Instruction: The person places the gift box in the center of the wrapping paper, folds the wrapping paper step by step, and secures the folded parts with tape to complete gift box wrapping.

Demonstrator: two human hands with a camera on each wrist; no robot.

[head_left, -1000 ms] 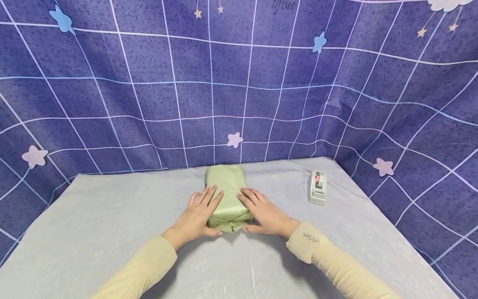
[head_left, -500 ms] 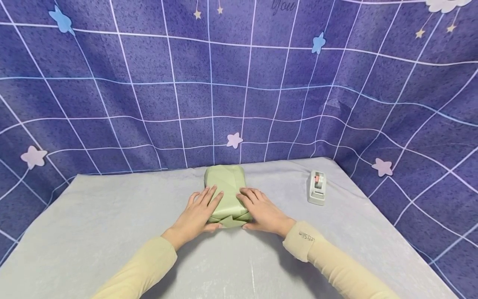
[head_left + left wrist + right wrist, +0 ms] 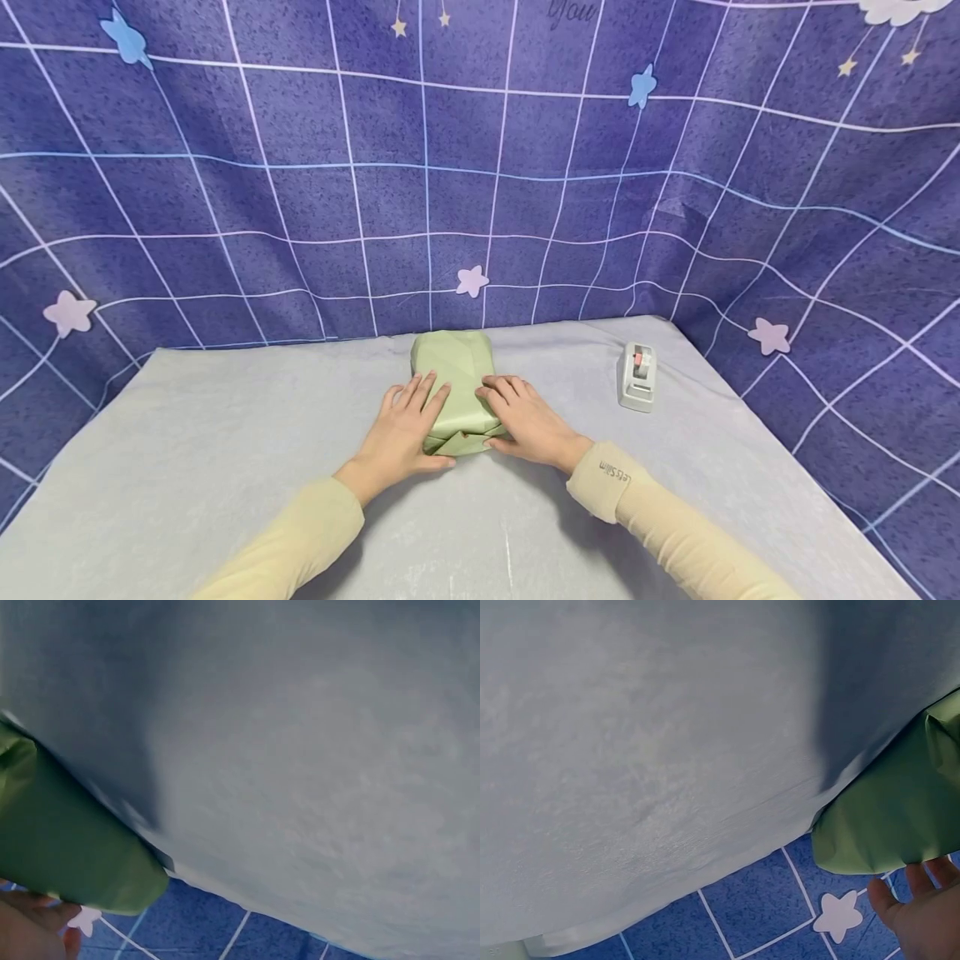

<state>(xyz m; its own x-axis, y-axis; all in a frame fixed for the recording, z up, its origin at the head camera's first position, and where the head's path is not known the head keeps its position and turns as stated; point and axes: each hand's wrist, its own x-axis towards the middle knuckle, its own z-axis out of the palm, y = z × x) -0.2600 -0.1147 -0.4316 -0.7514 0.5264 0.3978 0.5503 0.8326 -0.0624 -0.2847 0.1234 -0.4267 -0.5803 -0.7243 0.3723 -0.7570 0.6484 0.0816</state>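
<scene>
A package wrapped in green paper (image 3: 453,358) lies lengthwise on the cloth-covered table. Its near end has a folded flap (image 3: 453,442) with creases. From the left, my left hand (image 3: 401,433) rests straight, spread fingers on the package's top, its thumb stretched along the near end. On the opposite side, my right hand (image 3: 528,421) lays its fingers over the top edge, thumb at the near corner. Both wrist views show the green side of the package (image 3: 75,832) and some fingertips touching it; the palms' undersides are hidden.
A white tape dispenser (image 3: 637,377) with a red part stands to the right of the package. The pale grey tablecloth (image 3: 225,433) ends at a purple-blue curtain (image 3: 300,192) with white lines and stars, which rises behind and to the right.
The paper at the near end has gone from a loose, creased fold to a flap folded up higher. My left thumb has shifted slightly right and downward; my right hand barely moves.
</scene>
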